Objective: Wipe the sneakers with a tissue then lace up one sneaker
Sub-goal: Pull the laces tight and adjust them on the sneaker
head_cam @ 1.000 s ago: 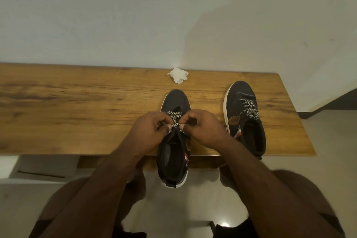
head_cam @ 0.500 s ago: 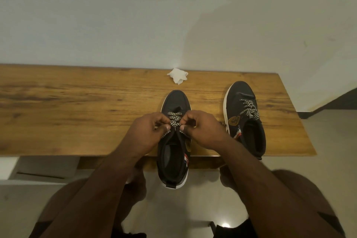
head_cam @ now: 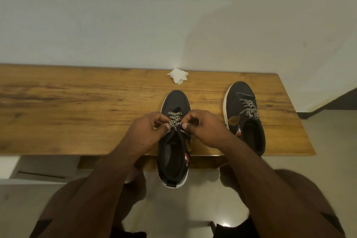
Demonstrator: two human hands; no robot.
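A black sneaker (head_cam: 174, 100) with a white sole lies toe away from me on the wooden table (head_cam: 77, 106), its heel hanging over the near edge. My left hand (head_cam: 148, 131) and my right hand (head_cam: 204, 129) each pinch an end of its black-and-white lace (head_cam: 174, 120) over the tongue, thumbs nearly touching. The second black sneaker (head_cam: 243, 114) rests to the right, laced, untouched. A crumpled white tissue (head_cam: 178, 75) lies beyond the first sneaker near the wall.
The table's far edge meets a white wall (head_cam: 173, 15). Its right end (head_cam: 301, 121) stops close to the second sneaker. Pale glossy floor (head_cam: 193, 205) and my knees are below the near edge.
My fingers have shifted slightly on the lace, drawing it a little tighter across the tongue. The sneakers and tissue have stayed in place.
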